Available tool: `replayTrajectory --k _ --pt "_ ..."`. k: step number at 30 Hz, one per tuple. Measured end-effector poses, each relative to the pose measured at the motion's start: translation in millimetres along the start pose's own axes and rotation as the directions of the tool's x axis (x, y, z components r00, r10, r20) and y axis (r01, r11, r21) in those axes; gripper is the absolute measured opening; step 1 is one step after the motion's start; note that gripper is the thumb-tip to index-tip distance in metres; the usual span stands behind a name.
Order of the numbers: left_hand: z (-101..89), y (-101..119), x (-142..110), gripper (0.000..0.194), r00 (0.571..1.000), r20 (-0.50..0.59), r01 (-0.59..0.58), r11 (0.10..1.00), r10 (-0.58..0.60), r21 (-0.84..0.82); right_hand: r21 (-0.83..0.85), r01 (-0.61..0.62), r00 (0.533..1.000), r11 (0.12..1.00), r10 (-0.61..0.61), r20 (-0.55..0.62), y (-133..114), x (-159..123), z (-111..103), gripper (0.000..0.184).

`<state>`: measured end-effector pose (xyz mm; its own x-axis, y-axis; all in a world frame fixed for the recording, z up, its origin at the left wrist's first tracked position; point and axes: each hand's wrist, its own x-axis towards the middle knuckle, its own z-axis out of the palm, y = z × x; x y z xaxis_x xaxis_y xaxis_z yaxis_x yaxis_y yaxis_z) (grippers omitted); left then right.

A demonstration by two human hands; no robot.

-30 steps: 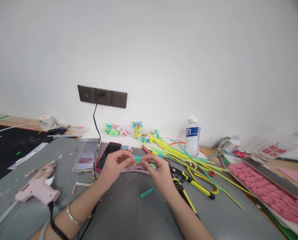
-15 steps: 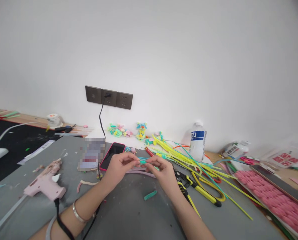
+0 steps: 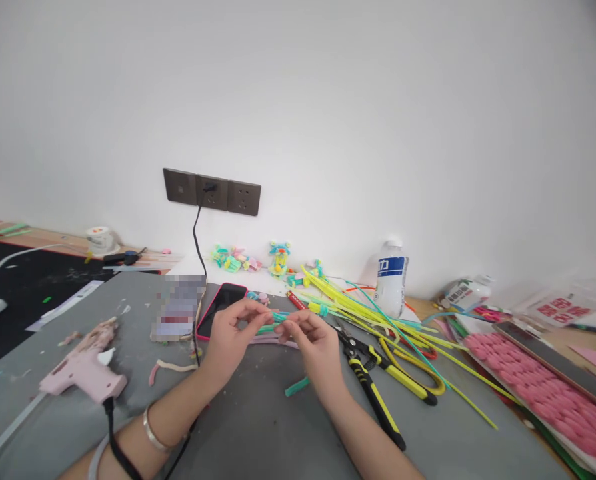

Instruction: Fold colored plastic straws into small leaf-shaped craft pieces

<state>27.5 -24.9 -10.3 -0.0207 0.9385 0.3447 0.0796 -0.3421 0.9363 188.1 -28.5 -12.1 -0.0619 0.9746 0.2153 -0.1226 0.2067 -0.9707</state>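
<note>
My left hand (image 3: 231, 340) and my right hand (image 3: 315, 350) meet above the grey mat (image 3: 251, 427), each with thumb and fingertips pinched on a short teal pipe cleaner (image 3: 274, 320). Fingers hide much of that piece. Below the right hand lies another short teal piece (image 3: 297, 387), partly covered by the wrist. Pliers with yellow and black handles (image 3: 375, 400) rest just right of the right hand. A phone with a pink edge (image 3: 223, 307) lies behind the left hand.
A pink glue gun (image 3: 85, 370) with its black cord lies at left, the cord passing by my left forearm. Yellow-green pipe cleaners (image 3: 343, 297) spread rightward near a white bottle (image 3: 391, 280). Small fuzzy figures (image 3: 279, 259) sit by the wall. Pink braided material (image 3: 543, 387) lies far right.
The view has shifted slightly, and most things appear a little further left. My right hand now covers part of the loose teal piece, and more of the pliers shows. Both hands keep their pinch.
</note>
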Motion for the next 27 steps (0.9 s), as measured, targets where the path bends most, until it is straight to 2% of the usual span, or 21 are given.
replayTrajectory --k 6,9,12,14,17,21,23,25,27 --pt "2.1 -3.6 5.7 0.014 0.976 0.211 0.028 0.995 -0.048 0.099 -0.015 -0.033 0.996 0.999 0.034 0.082 -1.2 15.2 -25.6 0.029" --pt "1.5 -3.7 7.3 0.015 0.962 0.267 0.028 0.989 -0.065 0.142 -0.057 -0.076 0.983 0.995 0.085 0.161 -4.2 18.5 -29.7 0.033" --pt "0.4 -3.5 8.3 0.02 0.937 0.333 0.069 0.992 -0.101 0.108 -0.105 -0.113 0.96 0.988 0.136 0.246 -5.1 18.0 -29.4 0.035" --pt "-0.1 -2.5 8.3 0.023 0.899 0.412 0.119 0.989 -0.147 0.092 -0.119 -0.14 0.939 0.983 0.17 0.3 -4.3 16.6 -28.3 0.036" --pt "-0.4 0.3 6.9 0.026 0.811 0.529 0.249 0.965 -0.251 0.076 -0.102 -0.186 0.912 0.977 0.21 0.354 -3.2 14.7 -26.5 0.039" --pt "-0.6 3.5 4.0 0.026 0.704 0.615 0.477 0.878 -0.356 -0.037 -0.055 -0.232 0.896 0.971 0.235 0.378 -3.8 13.1 -24.6 0.039" --pt "-0.6 4.0 2.9 0.027 0.662 0.646 0.553 0.83 -0.38 -0.078 -0.027 -0.249 0.893 0.968 0.24 0.379 -4.1 12.5 -23.7 0.039" --pt "-0.4 4.1 2.4 0.029 0.644 0.658 0.583 0.807 -0.39 -0.092 -0.013 -0.256 0.895 0.967 0.242 0.373 -4.0 12.2 -23.2 0.039" --pt "-0.1 3.9 2.3 0.029 0.655 0.647 0.58 0.809 -0.39 -0.099 -0.016 -0.251 0.9 0.968 0.24 0.365 -4.2 12.1 -23.1 0.039"
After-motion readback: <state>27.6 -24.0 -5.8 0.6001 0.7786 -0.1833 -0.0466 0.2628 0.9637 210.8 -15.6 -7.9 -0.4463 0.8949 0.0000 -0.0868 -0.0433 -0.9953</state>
